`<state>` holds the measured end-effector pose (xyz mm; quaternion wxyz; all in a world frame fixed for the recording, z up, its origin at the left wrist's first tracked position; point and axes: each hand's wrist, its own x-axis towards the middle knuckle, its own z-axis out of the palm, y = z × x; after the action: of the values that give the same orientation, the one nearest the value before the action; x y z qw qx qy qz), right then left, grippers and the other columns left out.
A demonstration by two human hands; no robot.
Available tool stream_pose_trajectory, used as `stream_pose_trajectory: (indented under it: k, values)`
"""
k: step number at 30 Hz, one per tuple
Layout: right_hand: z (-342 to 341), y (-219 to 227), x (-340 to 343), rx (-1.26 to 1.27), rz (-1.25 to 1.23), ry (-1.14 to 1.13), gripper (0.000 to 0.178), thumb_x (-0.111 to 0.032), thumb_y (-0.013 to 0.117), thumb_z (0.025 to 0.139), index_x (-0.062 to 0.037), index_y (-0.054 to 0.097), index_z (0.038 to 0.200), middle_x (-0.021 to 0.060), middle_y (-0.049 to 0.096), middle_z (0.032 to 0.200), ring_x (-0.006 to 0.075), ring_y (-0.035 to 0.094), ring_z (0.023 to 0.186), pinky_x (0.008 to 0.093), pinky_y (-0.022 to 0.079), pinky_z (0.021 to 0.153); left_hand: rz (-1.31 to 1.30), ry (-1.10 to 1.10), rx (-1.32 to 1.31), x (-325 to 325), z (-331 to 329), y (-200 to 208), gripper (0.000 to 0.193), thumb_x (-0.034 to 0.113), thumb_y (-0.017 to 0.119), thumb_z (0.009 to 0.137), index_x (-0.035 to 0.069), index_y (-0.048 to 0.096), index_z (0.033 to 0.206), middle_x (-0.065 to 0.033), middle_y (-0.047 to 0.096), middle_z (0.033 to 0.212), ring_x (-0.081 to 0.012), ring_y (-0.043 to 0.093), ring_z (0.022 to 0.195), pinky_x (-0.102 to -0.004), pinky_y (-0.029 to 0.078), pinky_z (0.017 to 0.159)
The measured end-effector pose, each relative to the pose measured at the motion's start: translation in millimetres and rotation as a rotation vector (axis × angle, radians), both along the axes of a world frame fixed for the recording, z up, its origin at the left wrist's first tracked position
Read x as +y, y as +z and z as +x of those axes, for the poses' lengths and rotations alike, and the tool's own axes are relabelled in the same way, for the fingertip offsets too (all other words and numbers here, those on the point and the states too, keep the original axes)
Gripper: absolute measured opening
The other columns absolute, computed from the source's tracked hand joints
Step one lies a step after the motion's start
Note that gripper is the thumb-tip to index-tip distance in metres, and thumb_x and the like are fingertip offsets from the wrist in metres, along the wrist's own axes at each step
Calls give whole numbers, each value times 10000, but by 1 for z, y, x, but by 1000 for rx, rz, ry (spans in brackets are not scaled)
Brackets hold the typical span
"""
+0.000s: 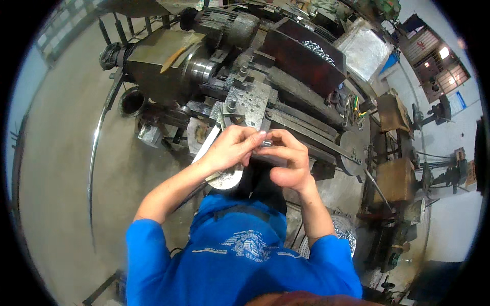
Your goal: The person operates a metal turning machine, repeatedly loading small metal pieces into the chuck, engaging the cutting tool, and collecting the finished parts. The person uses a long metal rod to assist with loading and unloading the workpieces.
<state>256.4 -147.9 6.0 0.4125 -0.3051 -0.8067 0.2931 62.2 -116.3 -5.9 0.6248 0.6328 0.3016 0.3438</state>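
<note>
A small shiny metal cylinder (266, 143) sits between the fingertips of my right hand (292, 158), which is closed in a pinch. My left hand (234, 149) meets it from the left, thumb and fingers pressed together against my right fingertips. Whatever the left fingers grip is hidden. Just beyond both hands lies the lathe's drilled metal tool plate (250, 102), sprinkled with chips. A bolt-headed clamp (231, 105) stands on it. Below my left hand, a pale rounded tray (227, 179) carries metal shavings.
The lathe headstock (153, 64) with its chuck (203, 70) stands at the far left, a motor (229, 26) behind it. A dark box (301, 56) of small metal parts rests beyond the bed rails (301, 122). A long bar (96, 137) juts out left. Another parts container (344, 232) is near my right elbow.
</note>
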Motion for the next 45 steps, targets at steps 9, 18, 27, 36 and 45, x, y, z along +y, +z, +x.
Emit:
stream_pose_trajectory:
  k: [9, 18, 27, 36, 45]
  values:
    - [-48, 38, 62, -360, 163, 175, 343, -163, 604, 512, -60, 685, 829, 145, 626, 965, 320, 571, 819, 384, 470, 694, 260, 371, 213, 20, -43, 5, 436, 378, 493, 915, 11, 656, 745, -109, 550, 532, -150, 519, 484, -320, 410, 486]
    - [-93, 16, 198, -606, 126, -35, 358, -211, 593, 546, -111, 722, 864, 142, 641, 1031, 310, 588, 907, 366, 467, 798, 182, 893, 477, -6, -245, 19, 219, 132, 535, 879, 17, 596, 1054, -21, 560, 674, -87, 518, 599, -253, 433, 532]
    - [-113, 0, 222, -1025, 22, -250, 307, -256, 611, 545, -186, 734, 817, 89, 677, 908, 261, 635, 852, 345, 474, 758, -55, 1064, 934, -125, -364, -52, 333, 133, 573, 853, -8, 538, 1153, -113, 521, 645, -152, 529, 578, -330, 446, 553]
    - [-116, -4, 235, -947, -18, -192, 302, -267, 601, 553, -182, 728, 814, 108, 675, 828, 279, 645, 811, 329, 500, 748, 29, 1047, 1239, -115, -351, -63, 271, 196, 632, 801, -43, 536, 886, -181, 517, 622, -308, 487, 550, -402, 408, 551]
    - [-109, -4, 231, -885, -19, -160, 327, -295, 610, 518, -205, 733, 807, 89, 676, 810, 275, 644, 762, 339, 505, 690, 464, 1020, 1670, -102, -387, -80, 131, 19, 573, 701, 6, 550, 829, -201, 576, 693, -372, 584, 686, -448, 462, 608]
